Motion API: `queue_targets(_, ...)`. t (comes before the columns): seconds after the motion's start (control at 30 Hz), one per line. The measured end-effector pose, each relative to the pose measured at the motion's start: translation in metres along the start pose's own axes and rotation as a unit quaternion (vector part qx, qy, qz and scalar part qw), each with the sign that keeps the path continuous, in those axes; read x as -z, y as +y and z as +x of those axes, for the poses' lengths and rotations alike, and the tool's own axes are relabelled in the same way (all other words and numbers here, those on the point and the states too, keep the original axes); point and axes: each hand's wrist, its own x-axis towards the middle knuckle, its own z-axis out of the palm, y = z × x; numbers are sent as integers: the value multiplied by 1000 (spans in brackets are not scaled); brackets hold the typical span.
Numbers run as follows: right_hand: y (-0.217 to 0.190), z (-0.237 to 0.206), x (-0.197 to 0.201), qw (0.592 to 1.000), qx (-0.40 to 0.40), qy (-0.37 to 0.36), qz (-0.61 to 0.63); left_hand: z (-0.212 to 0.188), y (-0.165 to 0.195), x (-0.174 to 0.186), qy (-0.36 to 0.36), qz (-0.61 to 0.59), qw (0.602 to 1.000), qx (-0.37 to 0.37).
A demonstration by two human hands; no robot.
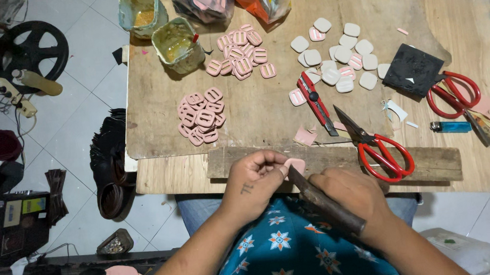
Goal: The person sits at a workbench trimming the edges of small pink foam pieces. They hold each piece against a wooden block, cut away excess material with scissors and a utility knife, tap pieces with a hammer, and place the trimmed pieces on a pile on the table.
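My left hand (256,182) pinches a small pink rounded-square buckle piece (295,165) at the near edge of the wooden table (159,120). My right hand (353,196) grips a dark-handled knife (322,202) whose blade tip meets the pink piece. Both hands hover over my lap just in front of a wooden plank (428,163).
On the table lie a pile of pink buckles (201,116), pink-and-white buckles (241,55), white pieces (336,55), a red utility knife (315,102), two red-handled scissors (379,149) (452,93), a blue lighter (450,126), a black pad (414,70) and two glue tins (178,44).
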Motion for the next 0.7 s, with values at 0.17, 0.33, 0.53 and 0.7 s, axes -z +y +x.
queue_targets(0.17,1,1,-4,997,34,52,36,1,-8,7,-14,-67,994,85)
queue_targets(0.33,6,-2,-4,997,51,30,49,3,-27,12,-31,-32,997,57)
queue_targets(0.53,9,-12,-7,998,-41,34,38,12,-38,15,28,-45,998,15)
queue_targets(0.7,4,-13,-20,971,-198,132,27,11,-29,7,52,-185,977,96)
